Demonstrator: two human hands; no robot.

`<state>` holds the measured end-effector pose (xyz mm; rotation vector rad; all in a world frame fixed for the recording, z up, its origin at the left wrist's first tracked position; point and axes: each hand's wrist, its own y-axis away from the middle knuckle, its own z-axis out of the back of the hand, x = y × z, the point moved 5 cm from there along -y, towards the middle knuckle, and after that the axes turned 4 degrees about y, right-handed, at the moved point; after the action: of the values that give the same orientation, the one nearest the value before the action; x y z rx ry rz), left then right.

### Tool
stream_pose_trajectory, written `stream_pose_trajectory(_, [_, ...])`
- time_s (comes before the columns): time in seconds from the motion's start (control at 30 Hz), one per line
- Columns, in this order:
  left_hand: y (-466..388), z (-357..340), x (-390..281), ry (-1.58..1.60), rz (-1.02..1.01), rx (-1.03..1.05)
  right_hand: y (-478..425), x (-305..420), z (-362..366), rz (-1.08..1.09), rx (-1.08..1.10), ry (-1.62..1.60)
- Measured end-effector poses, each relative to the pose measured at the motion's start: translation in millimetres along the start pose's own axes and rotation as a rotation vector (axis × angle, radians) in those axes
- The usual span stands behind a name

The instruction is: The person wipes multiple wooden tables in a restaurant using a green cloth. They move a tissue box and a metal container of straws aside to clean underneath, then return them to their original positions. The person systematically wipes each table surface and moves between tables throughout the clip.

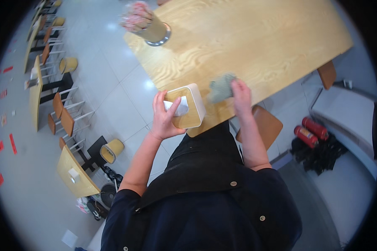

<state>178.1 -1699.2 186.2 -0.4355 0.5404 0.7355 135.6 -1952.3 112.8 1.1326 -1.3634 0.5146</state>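
Tilted in my left hand (166,116) is a tissue box (201,105) with white sides and a wood-look top, a white tissue (183,107) showing at its opening. My thumb lies over the tissue and my fingers grip the box's left side, at the near left corner of the wooden table (257,47). My right hand (242,94) pinches a crumpled grey-green cloth (222,88) over the table, just right of the box. The cloth is slightly blurred, and whether it touches the tabletop cannot be told.
A cylindrical holder (154,31) of wrapped sticks stands at the table's far left corner. A brown chair (260,125) is by the near edge. Red fire extinguishers (309,133) lie on black material at right. More tables, chairs and a yellow bin (112,150) are on the left.
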Motion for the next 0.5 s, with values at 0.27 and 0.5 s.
stream_pose_trajectory(0.27, [-26,-66,-2,0.019,-0.112,0.243,59,-17,108,-0.142,-0.096,0.404])
stream_pose_trajectory(0.5, [-28,-92,2,0.021,-0.226,0.301,77,-81,54,-0.052,-0.201,-0.056])
